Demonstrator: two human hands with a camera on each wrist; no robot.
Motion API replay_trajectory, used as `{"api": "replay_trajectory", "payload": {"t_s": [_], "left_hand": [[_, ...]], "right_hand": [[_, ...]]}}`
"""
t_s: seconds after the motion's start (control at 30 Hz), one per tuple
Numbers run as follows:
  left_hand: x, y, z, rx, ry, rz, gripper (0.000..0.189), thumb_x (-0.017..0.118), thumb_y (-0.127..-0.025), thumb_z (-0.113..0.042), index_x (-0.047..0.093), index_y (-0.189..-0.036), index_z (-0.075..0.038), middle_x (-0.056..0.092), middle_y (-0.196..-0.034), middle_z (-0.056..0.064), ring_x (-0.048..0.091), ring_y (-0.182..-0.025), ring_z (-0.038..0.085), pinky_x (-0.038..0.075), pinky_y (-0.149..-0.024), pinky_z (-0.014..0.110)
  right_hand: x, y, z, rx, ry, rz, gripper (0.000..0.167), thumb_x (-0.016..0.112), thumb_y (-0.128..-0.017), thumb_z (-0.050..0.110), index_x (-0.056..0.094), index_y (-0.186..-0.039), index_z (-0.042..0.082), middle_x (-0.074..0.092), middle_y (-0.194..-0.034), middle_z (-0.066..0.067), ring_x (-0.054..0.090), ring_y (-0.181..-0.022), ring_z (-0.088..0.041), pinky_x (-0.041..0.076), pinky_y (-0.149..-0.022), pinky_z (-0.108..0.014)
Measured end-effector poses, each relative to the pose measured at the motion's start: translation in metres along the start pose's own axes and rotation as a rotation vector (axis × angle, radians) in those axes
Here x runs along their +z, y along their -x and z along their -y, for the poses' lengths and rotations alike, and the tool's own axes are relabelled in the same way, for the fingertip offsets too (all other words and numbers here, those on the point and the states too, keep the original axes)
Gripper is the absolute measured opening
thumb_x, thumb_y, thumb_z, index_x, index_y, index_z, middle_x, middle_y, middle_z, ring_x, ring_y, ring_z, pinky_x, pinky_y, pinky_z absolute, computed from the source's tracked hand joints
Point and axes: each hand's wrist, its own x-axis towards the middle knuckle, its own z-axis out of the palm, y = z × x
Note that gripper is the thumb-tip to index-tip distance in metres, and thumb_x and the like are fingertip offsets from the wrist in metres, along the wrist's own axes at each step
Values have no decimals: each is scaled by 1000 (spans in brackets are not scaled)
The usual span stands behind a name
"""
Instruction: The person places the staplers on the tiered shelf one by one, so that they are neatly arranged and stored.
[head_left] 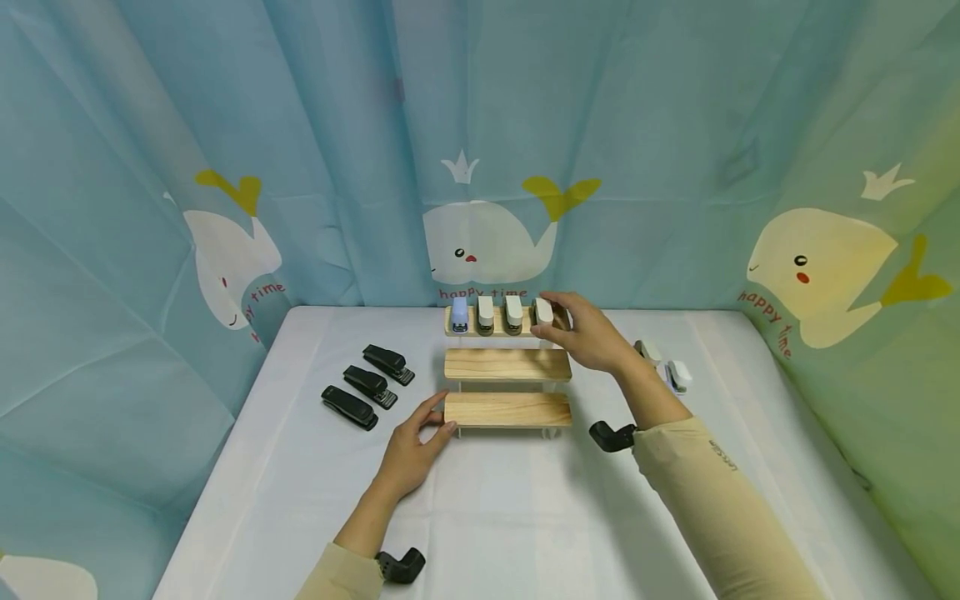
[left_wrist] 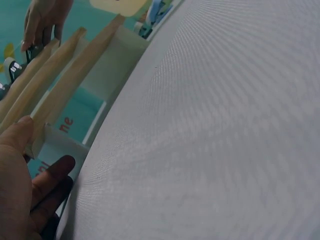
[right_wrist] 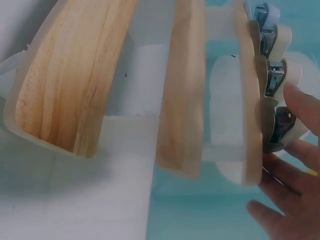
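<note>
A three-tier wooden shelf stand with clear supports stands mid-table. Its top tier bears a row of small staplers: a lavender stapler on the left, then cream-white staplers. My right hand holds the rightmost white stapler on that tier; in the right wrist view the thumb is on its side and other fingers are by the board's end. My left hand grips the left end of the bottom tier, thumb against the board. The lower two tiers bear nothing.
Left of the stand lie several black staplers, the farthest a black stapler, in a slanting row. Right of it, partly behind my right forearm, are more small staplers, one a white stapler. A blue whale-print curtain encloses the white table.
</note>
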Motion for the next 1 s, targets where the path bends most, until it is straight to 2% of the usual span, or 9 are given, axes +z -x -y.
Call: {"api": "replay_trajectory", "payload": {"t_s": [0.13, 0.3, 0.47, 0.53, 0.7, 0.8, 1.0], "left_hand": [[0, 1, -1, -8, 6, 1, 59, 67, -99, -48, 47, -154, -38, 75, -113, -11, 65, -126, 20, 41, -117, 56], [0, 1, -1, -13, -1, -4, 58, 67, -99, -50, 47, -153, -41, 75, -113, -11, 65, -125, 20, 40, -117, 57], [0, 1, 0, -6, -8, -9, 58, 67, -99, -49, 47, -153, -42, 76, -114, -10, 65, -126, 20, 41, -117, 56], [0, 1, 0, 3, -10, -10, 58, 67, -100, -48, 47, -153, -41, 76, -114, -10, 65, -126, 21, 41, -116, 57], [-1, 2, -2, 18, -13, -13, 58, 67, -100, -46, 47, -153, -38, 76, -114, -8, 65, -127, 23, 41, -116, 58], [-1, 2, -3, 19, -8, -15, 58, 68, -99, -45, 48, -153, -36, 76, -113, -8, 65, -126, 23, 41, -116, 58], [0, 1, -1, 10, -2, -13, 58, 68, -99, -46, 48, -153, -37, 76, -113, -9, 65, -127, 22, 40, -117, 58]], "right_hand": [[0, 0, 0, -1, -10, 2, 73, 63, -103, 45, 34, -162, 14, 48, -146, -15, 48, -129, -33, 38, -112, -61], [0, 0, 0, -4, -23, 6, 73, 63, -103, 44, 33, -162, 14, 42, -157, -17, 45, -140, -37, 35, -117, -64], [1, 0, 2, -3, -25, 7, 71, 62, -104, 42, 32, -162, 13, 50, -137, -16, 47, -126, -33, 39, -107, -57], [1, 0, 2, 2, -31, 8, 72, 62, -104, 42, 31, -163, 14, 49, -135, -17, 46, -124, -32, 39, -106, -57], [2, 0, 1, 5, -57, 13, 74, 61, -104, 43, 28, -164, 15, 40, -158, -18, 43, -142, -37, 34, -117, -63], [3, 0, 0, 0, -63, 16, 75, 60, -105, 44, 26, -165, 15, 34, -163, -19, 37, -149, -40, 31, -120, -64], [5, 1, -1, 9, -56, 17, 81, 61, -103, 47, 21, -166, 16, 29, -167, -20, 35, -151, -42, 33, -120, -63]]}}
